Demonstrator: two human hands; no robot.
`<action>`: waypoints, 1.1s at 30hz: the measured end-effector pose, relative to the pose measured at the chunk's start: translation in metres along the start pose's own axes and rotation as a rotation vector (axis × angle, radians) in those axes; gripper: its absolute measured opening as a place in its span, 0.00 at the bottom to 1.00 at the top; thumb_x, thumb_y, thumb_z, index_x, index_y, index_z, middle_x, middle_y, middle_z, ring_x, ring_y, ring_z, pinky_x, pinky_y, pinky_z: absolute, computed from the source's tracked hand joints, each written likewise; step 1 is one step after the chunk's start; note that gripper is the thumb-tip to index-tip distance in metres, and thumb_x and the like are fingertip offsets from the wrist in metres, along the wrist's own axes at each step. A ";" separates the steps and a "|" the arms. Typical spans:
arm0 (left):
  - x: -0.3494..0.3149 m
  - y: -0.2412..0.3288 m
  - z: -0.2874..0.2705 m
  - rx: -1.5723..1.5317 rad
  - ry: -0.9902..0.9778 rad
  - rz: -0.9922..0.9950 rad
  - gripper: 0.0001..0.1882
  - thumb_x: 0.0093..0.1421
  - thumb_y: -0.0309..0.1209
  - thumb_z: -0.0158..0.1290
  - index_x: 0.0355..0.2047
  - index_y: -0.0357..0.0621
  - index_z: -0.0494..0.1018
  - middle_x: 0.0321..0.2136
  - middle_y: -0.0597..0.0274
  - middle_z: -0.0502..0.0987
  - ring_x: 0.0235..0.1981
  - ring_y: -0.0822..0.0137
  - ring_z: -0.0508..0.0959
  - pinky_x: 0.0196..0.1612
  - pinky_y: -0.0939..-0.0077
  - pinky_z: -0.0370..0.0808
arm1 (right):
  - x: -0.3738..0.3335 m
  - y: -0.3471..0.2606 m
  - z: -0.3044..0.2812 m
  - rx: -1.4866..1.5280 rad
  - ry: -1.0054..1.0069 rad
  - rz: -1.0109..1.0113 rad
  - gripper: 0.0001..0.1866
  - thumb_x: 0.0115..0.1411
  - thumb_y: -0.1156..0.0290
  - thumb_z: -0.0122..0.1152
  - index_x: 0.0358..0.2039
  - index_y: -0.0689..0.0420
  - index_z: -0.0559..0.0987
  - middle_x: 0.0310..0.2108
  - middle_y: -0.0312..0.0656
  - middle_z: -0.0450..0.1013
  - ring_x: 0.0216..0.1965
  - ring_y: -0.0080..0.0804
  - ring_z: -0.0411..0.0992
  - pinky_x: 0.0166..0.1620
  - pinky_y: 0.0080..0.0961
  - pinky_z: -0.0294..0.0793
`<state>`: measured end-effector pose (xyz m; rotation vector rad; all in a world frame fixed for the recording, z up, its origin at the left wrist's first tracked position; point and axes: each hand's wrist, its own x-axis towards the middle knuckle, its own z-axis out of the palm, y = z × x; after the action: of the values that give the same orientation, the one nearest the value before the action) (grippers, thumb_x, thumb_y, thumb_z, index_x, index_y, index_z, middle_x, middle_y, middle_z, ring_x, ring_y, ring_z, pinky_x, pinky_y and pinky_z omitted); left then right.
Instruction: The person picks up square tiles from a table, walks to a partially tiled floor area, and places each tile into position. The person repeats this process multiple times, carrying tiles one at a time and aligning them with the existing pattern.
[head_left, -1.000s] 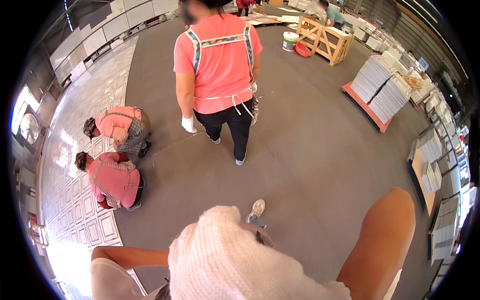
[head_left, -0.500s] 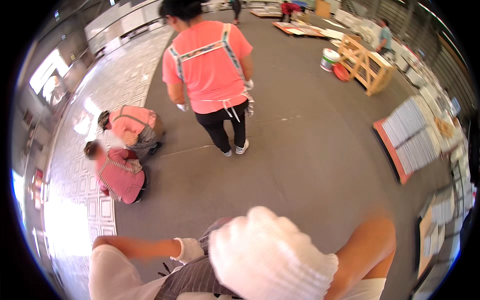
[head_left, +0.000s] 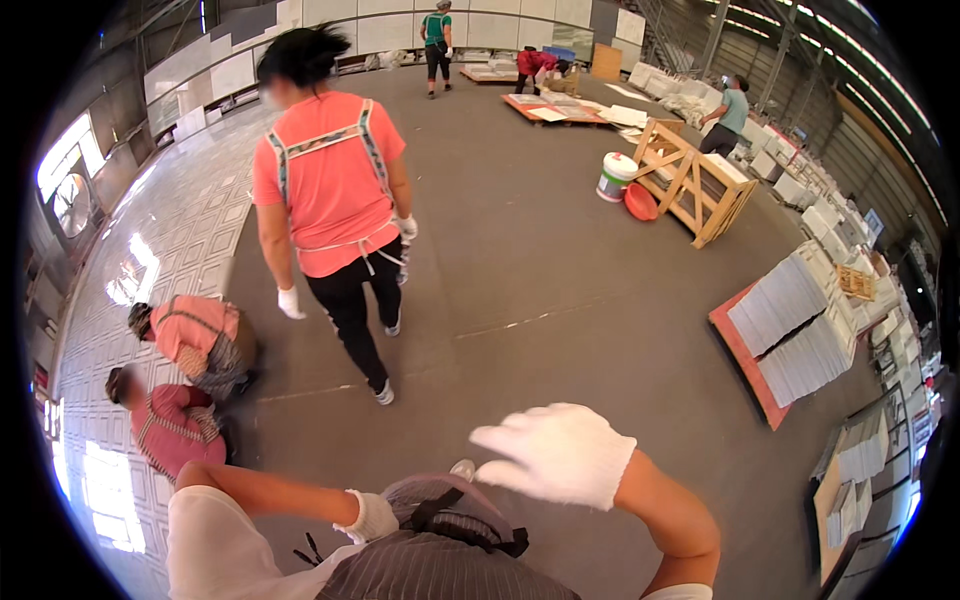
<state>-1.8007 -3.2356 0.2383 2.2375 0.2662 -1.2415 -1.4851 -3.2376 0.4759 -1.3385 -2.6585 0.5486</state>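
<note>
My right hand [head_left: 555, 455] is raised in front of my body in a white knitted glove. Its fingers stretch toward the left, apart, with nothing in them. My left hand [head_left: 372, 516] also wears a white glove; its cuff and back show at my waist, while its fingers are hidden. Against it is a dark grey rounded cloth thing [head_left: 432, 492] with a curved purplish rim and black straps, whose kind I cannot make out. A dark pinstriped apron [head_left: 440, 570] covers my front.
A person in a coral shirt [head_left: 335, 180] walks ahead. Two people [head_left: 205, 335] crouch at left beside patterned glossy flooring [head_left: 180, 230]. At right are stacked grey tiles [head_left: 790, 310] on a red pallet, a wooden crate [head_left: 690, 180], a white bucket [head_left: 616, 178] and a red basin [head_left: 640, 202].
My right hand has moved away from close in front of the camera, and its fingers now show spread. The coral-shirted person has stepped left in view. My left hand stays at my waist.
</note>
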 end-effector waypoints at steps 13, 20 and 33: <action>0.062 -0.119 -0.280 0.129 -0.069 0.149 0.11 0.42 0.26 0.60 0.29 0.40 0.80 0.23 0.49 0.79 0.30 0.48 0.81 0.29 0.55 0.77 | -0.177 0.282 0.373 1.403 0.072 1.886 0.16 0.55 0.57 0.54 0.34 0.57 0.78 0.35 0.46 0.76 0.37 0.41 0.76 0.37 0.36 0.76; 0.139 -0.175 -0.449 -0.046 -0.222 0.141 0.17 0.51 0.31 0.54 0.41 0.43 0.78 0.39 0.43 0.78 0.42 0.44 0.78 0.34 0.45 0.75 | -0.114 0.472 0.348 1.313 0.059 1.757 0.11 0.55 0.61 0.55 0.27 0.56 0.75 0.29 0.46 0.74 0.31 0.42 0.75 0.33 0.37 0.74; 0.189 -0.244 -0.713 -0.263 0.048 -0.090 0.10 0.44 0.28 0.57 0.28 0.37 0.78 0.23 0.43 0.78 0.30 0.46 0.81 0.29 0.55 0.77 | 0.088 0.957 -0.069 1.265 1.148 1.112 0.15 0.64 0.64 0.54 0.48 0.58 0.75 0.29 0.32 0.72 0.26 0.16 0.67 0.28 0.13 0.67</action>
<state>-1.2893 -2.6527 0.2847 2.0491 0.5226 -1.1270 -0.7992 -2.6281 0.1826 -1.6114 -0.3044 0.8655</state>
